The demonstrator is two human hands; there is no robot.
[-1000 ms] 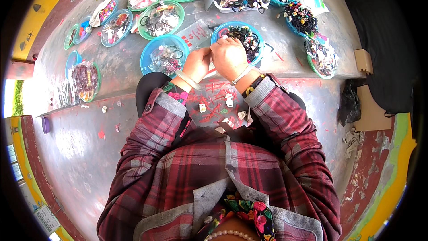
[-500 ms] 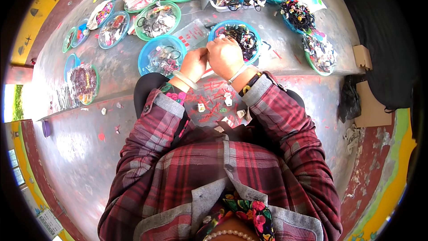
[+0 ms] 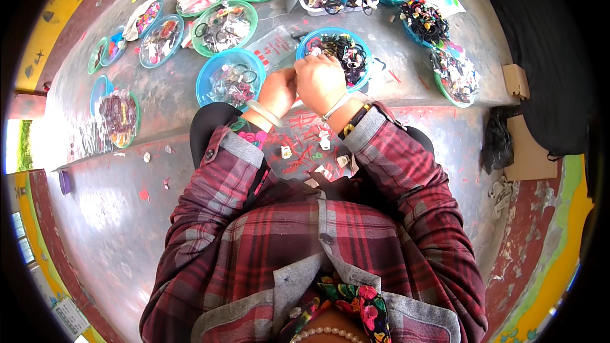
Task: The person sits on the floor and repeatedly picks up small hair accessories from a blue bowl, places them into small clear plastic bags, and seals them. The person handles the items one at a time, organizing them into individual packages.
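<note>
My left hand [image 3: 277,94] and my right hand [image 3: 321,81] meet in front of me, fingers curled in and pressed together. Whatever lies between the fingertips is hidden by the hands. Just beyond my right hand stands a blue plastic basket [image 3: 311,42] of black hair ties [image 3: 346,54] with small coloured trinkets, and the hand overlaps its near edge. To the left of my left hand is another blue basket [image 3: 204,84], holding clear plastic packets [image 3: 232,79] with dark bands. A clear printed plastic bag [image 3: 274,47] lies between the two baskets.
Several baskets of packets and hair ties stand farther off, among them a green one [image 3: 198,39] and a white tub [image 3: 309,7]. Red strips [image 3: 298,133] and small white pieces litter the floor before me. At the right are a cardboard box [image 3: 534,152] and a black bag [image 3: 499,140].
Both hands stay together in almost the same place, with only a very slight shift. The baskets and their contents have not moved.
</note>
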